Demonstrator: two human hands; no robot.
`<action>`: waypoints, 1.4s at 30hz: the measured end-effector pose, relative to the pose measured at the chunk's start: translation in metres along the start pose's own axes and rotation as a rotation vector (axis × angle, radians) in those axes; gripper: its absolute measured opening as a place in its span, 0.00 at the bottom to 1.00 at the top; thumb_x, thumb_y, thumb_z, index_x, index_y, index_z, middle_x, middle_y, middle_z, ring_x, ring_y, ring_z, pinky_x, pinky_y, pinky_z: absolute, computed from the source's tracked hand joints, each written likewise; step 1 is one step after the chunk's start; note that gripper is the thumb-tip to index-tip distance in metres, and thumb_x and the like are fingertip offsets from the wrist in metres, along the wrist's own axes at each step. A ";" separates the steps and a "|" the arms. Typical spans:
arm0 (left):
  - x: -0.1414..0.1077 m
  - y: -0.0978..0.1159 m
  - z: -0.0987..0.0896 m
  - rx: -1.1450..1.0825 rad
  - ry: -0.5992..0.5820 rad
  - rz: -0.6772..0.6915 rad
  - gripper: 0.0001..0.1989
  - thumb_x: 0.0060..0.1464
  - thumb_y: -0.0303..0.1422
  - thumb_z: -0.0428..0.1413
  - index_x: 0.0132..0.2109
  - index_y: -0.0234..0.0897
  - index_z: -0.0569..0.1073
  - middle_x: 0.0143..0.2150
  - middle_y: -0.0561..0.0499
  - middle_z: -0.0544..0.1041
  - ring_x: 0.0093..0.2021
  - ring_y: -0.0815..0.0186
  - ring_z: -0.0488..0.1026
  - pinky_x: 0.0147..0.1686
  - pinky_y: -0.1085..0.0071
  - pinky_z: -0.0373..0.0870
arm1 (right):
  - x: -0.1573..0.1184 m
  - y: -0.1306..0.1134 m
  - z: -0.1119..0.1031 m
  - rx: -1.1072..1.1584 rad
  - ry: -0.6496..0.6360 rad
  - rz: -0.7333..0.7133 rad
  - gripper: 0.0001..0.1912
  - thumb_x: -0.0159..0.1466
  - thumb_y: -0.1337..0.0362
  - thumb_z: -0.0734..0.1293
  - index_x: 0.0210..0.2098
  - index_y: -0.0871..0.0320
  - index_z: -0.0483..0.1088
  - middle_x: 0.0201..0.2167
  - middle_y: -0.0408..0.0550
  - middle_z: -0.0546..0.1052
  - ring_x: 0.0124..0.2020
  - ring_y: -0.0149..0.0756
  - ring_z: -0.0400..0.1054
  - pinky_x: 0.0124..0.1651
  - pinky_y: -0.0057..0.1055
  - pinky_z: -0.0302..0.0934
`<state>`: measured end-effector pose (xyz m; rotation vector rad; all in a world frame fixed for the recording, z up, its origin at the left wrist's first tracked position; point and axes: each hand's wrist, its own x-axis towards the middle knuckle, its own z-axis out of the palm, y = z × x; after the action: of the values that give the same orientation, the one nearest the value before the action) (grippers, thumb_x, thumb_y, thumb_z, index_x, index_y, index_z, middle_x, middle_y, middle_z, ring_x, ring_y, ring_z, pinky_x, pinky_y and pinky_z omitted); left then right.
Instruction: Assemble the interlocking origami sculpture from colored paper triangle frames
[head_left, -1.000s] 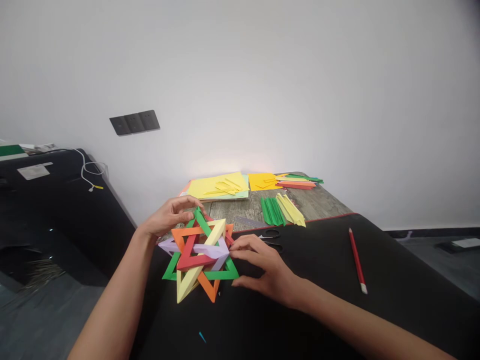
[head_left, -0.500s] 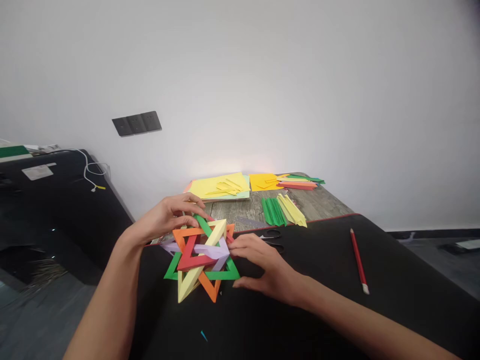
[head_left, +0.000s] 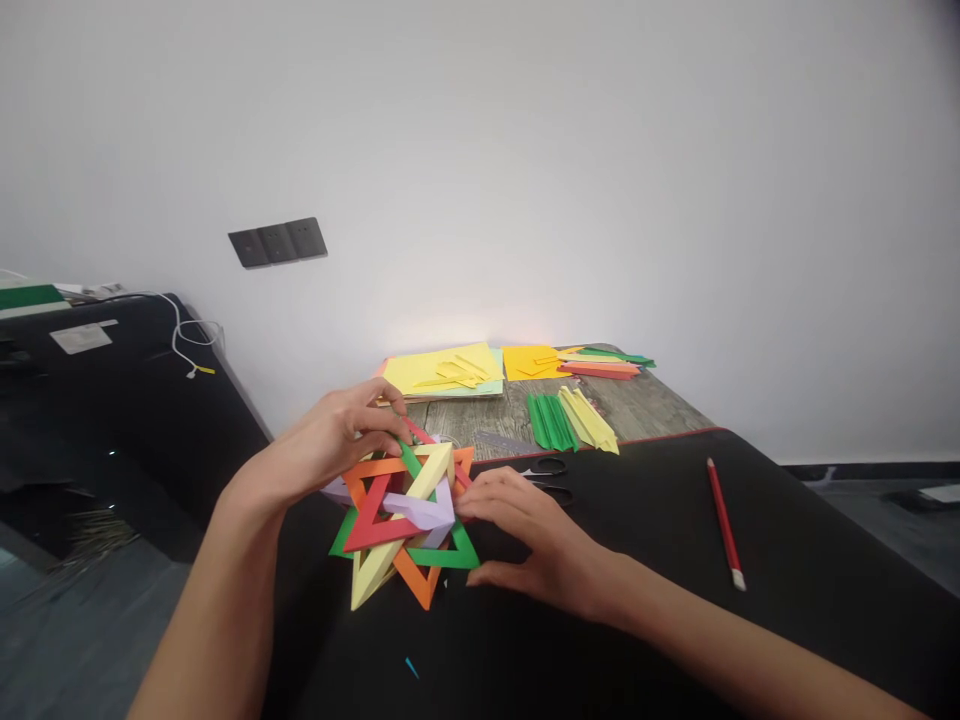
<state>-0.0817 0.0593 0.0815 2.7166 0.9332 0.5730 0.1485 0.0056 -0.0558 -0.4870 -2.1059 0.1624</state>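
A star of interlocked folded-paper triangles in red, orange, green, pale yellow and lilac is held over the black mat. My left hand pinches its far edge, thumb and fingers closed by the green and red strips. On the right side, my right hand grips it, fingertips at the red and lilac corner and thumb by the green point. Those fingertips are partly hidden behind the paper. Just beyond my right hand lie black-handled scissors, partly covered by it.
Folded green strips and pale yellow strips lie past the mat, beside a clear ruler. Stacked paper sheets and coloured strips rest near the wall. A red pencil is at right; a blue scrap lies in front.
The star's red triangle has shifted toward the lower left, and a red strip shows more beside my left fingers. My left hand has moved slightly; my right hand stays nearly in place.
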 end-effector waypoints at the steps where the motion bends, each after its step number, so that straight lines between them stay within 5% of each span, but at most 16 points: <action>1: 0.000 -0.001 0.000 -0.015 0.009 -0.004 0.11 0.55 0.30 0.52 0.35 0.39 0.81 0.45 0.46 0.71 0.33 0.70 0.72 0.32 0.74 0.72 | 0.000 -0.001 0.000 -0.002 0.000 0.004 0.25 0.59 0.58 0.70 0.53 0.57 0.63 0.44 0.54 0.76 0.49 0.43 0.66 0.53 0.44 0.63; 20: 0.004 0.001 0.003 0.118 0.072 0.029 0.11 0.55 0.30 0.52 0.32 0.38 0.80 0.29 0.50 0.78 0.26 0.70 0.72 0.27 0.76 0.68 | -0.003 -0.002 0.007 -0.051 0.024 0.073 0.22 0.61 0.58 0.69 0.52 0.55 0.64 0.43 0.53 0.76 0.48 0.44 0.65 0.49 0.45 0.65; 35: 0.003 0.001 0.004 0.038 0.086 -0.015 0.11 0.56 0.31 0.51 0.30 0.35 0.77 0.33 0.48 0.70 0.30 0.69 0.72 0.30 0.75 0.71 | -0.001 -0.002 0.007 -0.044 0.028 0.082 0.20 0.60 0.58 0.70 0.49 0.56 0.65 0.43 0.52 0.75 0.47 0.44 0.65 0.50 0.44 0.65; 42: 0.001 0.002 0.002 -0.074 0.024 -0.044 0.10 0.57 0.29 0.48 0.33 0.36 0.74 0.43 0.47 0.66 0.35 0.69 0.72 0.37 0.72 0.72 | 0.001 -0.004 0.006 -0.072 0.035 0.071 0.21 0.58 0.59 0.71 0.48 0.57 0.65 0.42 0.52 0.75 0.47 0.42 0.64 0.49 0.42 0.65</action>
<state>-0.0788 0.0583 0.0807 2.6224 0.9561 0.6203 0.1417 0.0029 -0.0573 -0.6041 -2.0664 0.1184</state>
